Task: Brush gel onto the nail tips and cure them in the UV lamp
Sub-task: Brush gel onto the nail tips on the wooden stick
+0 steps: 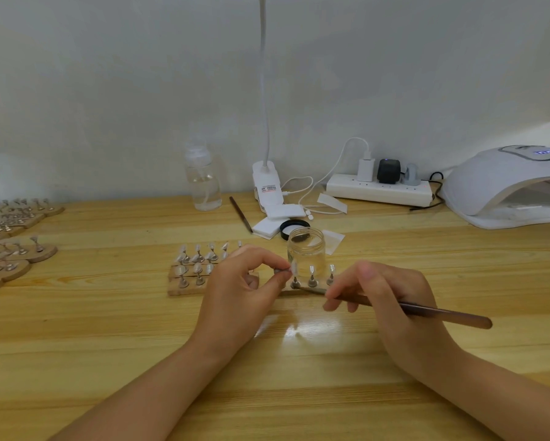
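L hand (248,281) pinches nail tip (293,268) stand; R hand (391,297) fingers grip brush (426,310). Risk: loose pinch, tip tilts, gel smears.

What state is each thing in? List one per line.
Gel jar: open, upright
Black lid: off, behind jar
UV lamp: display lit
Left hand: pinching a nail tip
Right hand: holding brush
Spare brush: lying flat
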